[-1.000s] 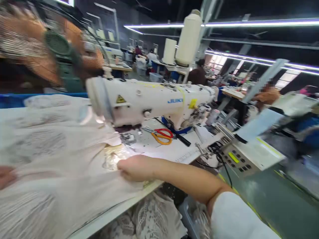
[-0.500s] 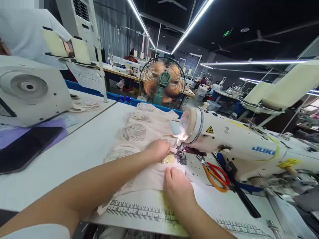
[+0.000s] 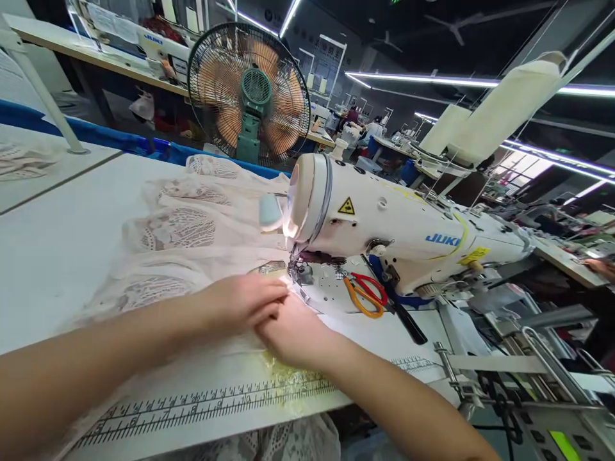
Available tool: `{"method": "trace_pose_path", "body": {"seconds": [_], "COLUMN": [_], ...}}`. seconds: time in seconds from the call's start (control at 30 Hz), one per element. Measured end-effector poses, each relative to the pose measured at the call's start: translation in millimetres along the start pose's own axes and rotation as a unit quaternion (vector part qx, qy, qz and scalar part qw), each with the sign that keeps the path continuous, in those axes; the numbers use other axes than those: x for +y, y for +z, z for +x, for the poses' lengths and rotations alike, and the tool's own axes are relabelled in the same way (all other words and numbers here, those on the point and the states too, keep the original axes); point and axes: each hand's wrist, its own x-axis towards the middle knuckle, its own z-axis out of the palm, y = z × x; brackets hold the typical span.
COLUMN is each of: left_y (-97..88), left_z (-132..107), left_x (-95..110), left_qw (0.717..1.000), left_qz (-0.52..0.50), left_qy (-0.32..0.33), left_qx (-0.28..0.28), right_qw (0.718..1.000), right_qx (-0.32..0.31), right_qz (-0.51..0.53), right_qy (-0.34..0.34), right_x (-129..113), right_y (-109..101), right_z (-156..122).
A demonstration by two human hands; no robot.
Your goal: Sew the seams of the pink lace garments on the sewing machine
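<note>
Cloth lies under the fingers and off to their left, running from the table's far edge toward its near edge. Left hand and right hand meet near the presser foot, fingers closed together; any pinch hidden, cannot tell. 0.5 s ago: hands apart. Cloth pale, rumpled, lace-panelled.

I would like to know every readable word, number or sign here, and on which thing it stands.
"JUKI", in blue, on the near sewing machine.
"JUKI", small, on a background machine at left.
"7", "8", "9", "10", on the ruler strip; its other numbers are less clear.
Yellow warning triangle on the near sewing machine: a picture sign.
Too small to read: yellow label on the near sewing machine, wall marking above the fan.
</note>
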Motion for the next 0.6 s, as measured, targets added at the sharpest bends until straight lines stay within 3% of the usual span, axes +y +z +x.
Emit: {"method": "trace_pose_path", "body": {"seconds": [0.07,0.13,0.27,0.37,0.6], "left_y": [13.6,23.2,30.7,33.1,33.4], "left_z": [-14.1,-20.8,-17.8,-11.9,-2.2], "left_x": [-0.8,-4.9,-12.3,-15.5,-17.0], "left_qw": [0.997,0.998,0.999,0.998,0.997], "left_qz": [-0.029,-0.023,0.023,0.053,0.083], "left_qy": [0.06,0.041,0.026,0.03,0.01], "left_qx": [0.031,0.029,0.003,0.014,0.0], "right_qw": [0.999,0.998,0.994,0.989,0.981], "right_qx": [0.009,0.035,0.101,0.139,0.166], "right_qz": [0.002,0.009,0.04,0.057,0.079], "right_qy": [-0.047,-0.053,-0.013,0.018,0.06], "right_x": [6.7,7.3,1.8,2.5,6.6], "right_y": [1.6,1.3,-2.6,-2.4,6.6], "right_z": [0.2,-4.4,-25.9,-40.4,-45.0]}}
